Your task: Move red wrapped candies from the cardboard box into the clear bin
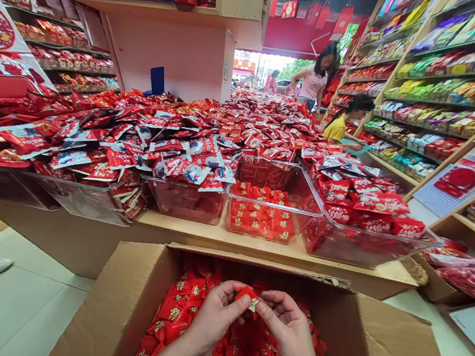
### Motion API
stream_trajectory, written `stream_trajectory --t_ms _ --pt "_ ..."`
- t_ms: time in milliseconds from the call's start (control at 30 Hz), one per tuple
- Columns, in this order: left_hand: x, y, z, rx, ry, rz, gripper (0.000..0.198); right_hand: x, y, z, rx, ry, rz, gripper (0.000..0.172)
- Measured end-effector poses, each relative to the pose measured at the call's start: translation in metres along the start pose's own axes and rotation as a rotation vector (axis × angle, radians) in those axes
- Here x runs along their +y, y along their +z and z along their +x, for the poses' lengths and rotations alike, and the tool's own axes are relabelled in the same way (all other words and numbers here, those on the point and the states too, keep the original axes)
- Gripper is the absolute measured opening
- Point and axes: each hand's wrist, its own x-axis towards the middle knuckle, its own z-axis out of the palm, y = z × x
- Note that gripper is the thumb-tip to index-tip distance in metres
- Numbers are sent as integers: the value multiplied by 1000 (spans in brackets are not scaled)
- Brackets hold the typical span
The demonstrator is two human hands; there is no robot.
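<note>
Here, the left hand (214, 321) and the right hand (289, 336) are both closed in a pinch on a small red packet (246, 299) with a gold emblem, held between their fingertips just above an open cardboard box (390, 350). The box stands on the tiled floor (14, 312), flaps spread, and is filled with loose red packets (178, 310) of the same gold-marked kind. Ahead, just beyond the box's far edge, runs a wooden desk (230, 236) carrying clear plastic bins. The middle bin (267, 220) holds red packets in tidy rows, with spare room behind them; the bin to its left (184, 201) and the one to its right (364, 247) are heaped with red-and-white packets (348, 198). A much larger heap (160, 133) of red packets spreads across the desk toward the shop entrance. Shelves (448, 71) of packaged goods line the right side. Farther off, a person in a pink top (314, 80) stands by the shelves, with a person in a yellow top (338, 128) near them.
</note>
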Motion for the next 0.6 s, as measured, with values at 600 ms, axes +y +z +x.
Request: stream_trajectory --t_ms 600 --pt "-7 -5 5 -67 35 240 34 -67 4 -4 -39 -454 -537 15"
